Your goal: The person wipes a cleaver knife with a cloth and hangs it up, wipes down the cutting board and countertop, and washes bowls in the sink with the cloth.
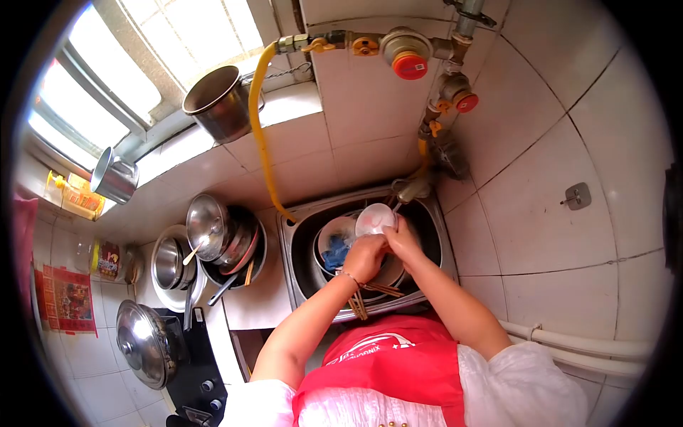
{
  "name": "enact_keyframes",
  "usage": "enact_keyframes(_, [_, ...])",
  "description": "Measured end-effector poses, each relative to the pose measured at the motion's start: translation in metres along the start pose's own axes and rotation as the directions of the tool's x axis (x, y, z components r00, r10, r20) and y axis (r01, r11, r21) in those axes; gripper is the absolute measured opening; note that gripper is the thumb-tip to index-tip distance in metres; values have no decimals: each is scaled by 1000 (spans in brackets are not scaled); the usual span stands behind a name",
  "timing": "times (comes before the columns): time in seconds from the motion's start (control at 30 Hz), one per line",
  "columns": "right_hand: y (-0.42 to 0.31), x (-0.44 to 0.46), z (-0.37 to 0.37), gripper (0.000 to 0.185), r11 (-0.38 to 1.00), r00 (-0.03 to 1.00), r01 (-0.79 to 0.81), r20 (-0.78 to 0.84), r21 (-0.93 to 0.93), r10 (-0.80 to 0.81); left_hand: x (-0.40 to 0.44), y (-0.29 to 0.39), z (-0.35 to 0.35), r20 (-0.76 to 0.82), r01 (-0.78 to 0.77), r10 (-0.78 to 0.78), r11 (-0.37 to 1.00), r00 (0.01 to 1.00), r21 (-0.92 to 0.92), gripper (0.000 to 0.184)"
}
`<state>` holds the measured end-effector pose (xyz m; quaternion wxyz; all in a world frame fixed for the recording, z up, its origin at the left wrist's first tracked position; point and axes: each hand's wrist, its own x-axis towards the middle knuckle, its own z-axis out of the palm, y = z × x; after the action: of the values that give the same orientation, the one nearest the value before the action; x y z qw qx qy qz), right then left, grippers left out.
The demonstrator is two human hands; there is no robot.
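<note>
Over the sink I hold a small white bowl tilted toward me. My right hand is closed on its lower right edge. Against the bowl's lower rim, my left hand is curled closed, its fingertips partly hidden beside the right hand. Below the hands is a large basin with more dishes, including a pale plate. A crumpled blue cloth lies there, left of my left hand. Wooden chopsticks stick out at the sink's front. The faucet is just behind the bowl.
Left of the sink stand a dark pan with stacked metal bowls and a steel pot. A lidded pot sits on the stove. A yellow hose hangs behind the sink, near a pot on the sill.
</note>
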<state>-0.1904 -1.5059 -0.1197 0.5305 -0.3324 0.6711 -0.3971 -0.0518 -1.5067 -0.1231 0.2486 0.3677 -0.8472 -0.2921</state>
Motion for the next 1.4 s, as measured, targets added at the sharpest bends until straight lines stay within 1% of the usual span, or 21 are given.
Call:
enact_keyframes(0.03, [-1, 1, 0, 56, 959, 983, 176, -20, -221, -185, 5, 6, 2, 3, -7, 7, 1000, 1000, -3, 29])
enact_keyframes(0.07, [-1, 1, 0, 68, 908, 970, 175, -89, -380, -225, 9, 11, 5, -11, 217, -223, 956, 975, -197, 25])
enact_keyframes(0.1, [-4, 9, -6, 68, 911, 971, 169, -97, -377, -220, 11, 14, 8, 24, 418, -443, 826, 896, -379, 21])
enact_keyframes(0.17, [-24, 28, -17, 59, 947, 996, 80, 48, -310, -68, 16, 7, 14, 136, 448, -464, 673, 875, -588, 27])
enact_keyframes(0.23, [-30, 37, -27, 54, 968, 996, -45, 66, -249, 63, 24, 15, 1, 314, 414, -514, 89, 798, -906, 37])
enact_keyframes(0.3, [-17, 46, -38, 44, 873, 947, -219, 309, 437, 84, 32, 17, -11, 352, 370, -433, -45, 830, -928, 47])
enact_keyframes(0.37, [-17, 41, -40, 40, 789, 909, -323, 403, 522, 106, 41, 20, -19, 406, 324, -532, -244, 743, -914, 51])
enact_keyframes(0.43, [-6, 34, -34, 41, 745, 960, -267, 237, 611, 150, 51, 9, -17, 402, 310, -571, -256, 716, -916, 47])
enact_keyframes(0.5, [3, 34, -30, 38, 727, 970, -241, 186, 643, 157, 61, -6, -15, 377, 581, -745, 17, 550, -814, 43])
enact_keyframes(0.57, [5, 34, -26, 34, 879, 993, -115, 67, 463, 95, 75, -47, 17, 229, 621, -663, 444, 713, -646, 43])
enact_keyframes(0.63, [4, 37, -22, 26, 912, 993, -113, 30, 394, 110, 91, -42, 23, 123, 429, -416, 816, 901, -387, 39])
enact_keyframes(0.67, [19, 52, -24, 26, 848, 999, -28, 0, 529, 34, 95, -1, 12, 26, 329, -328, 944, 944, -26, 37])
enact_keyframes(0.7, [27, 62, -25, 26, 759, 998, 57, -42, 649, -39, 97, 34, 3, -29, 202, -205, 915, 978, 350, 34])
enact_keyframes(0.83, [2, 68, -32, 32, 683, 996, -59, -3, 728, 89, 94, 32, -5, -217, -179, 248, 938, 944, 297, 33])
enact_keyframes(0.87, [4, 67, -34, 34, 752, 995, -80, 14, 655, 94, 92, 26, -6, -212, -181, 249, 938, 945, 296, 33])
enact_keyframes(0.93, [14, 68, -33, 34, 690, 990, -136, 129, 711, 62, 83, 5, -6, -88, 195, -215, 961, 973, -197, 38])
enact_keyframes(1.0, [13, 73, -32, 34, 630, 970, -192, 242, 752, 7, 76, -9, -15, 224, 588, -656, 408, 721, -698, 44])
enact_keyframes(1.1, [4, 75, -26, 34, 554, 923, -386, 311, 738, 228, 62, 4, -29, 505, 479, -565, -208, 653, -853, 44])
enact_keyframes(1.17, [13, 81, -22, 26, 729, 963, -223, 29, 647, 269, 53, -10, -9, 456, 399, -538, -227, 709, -888, 44])
enact_keyframes(1.3, [8, 63, 11, 45, 617, 964, -134, -42, 775, 263, 59, 4, 19, 177, 57, -654, -201, 736, -978, 33])
enact_keyframes(1.4, [10, 55, 20, 56, 569, 958, -135, -41, 811, 285, 65, 22, 30, -177, 180, -652, 442, 737, -879, 21])
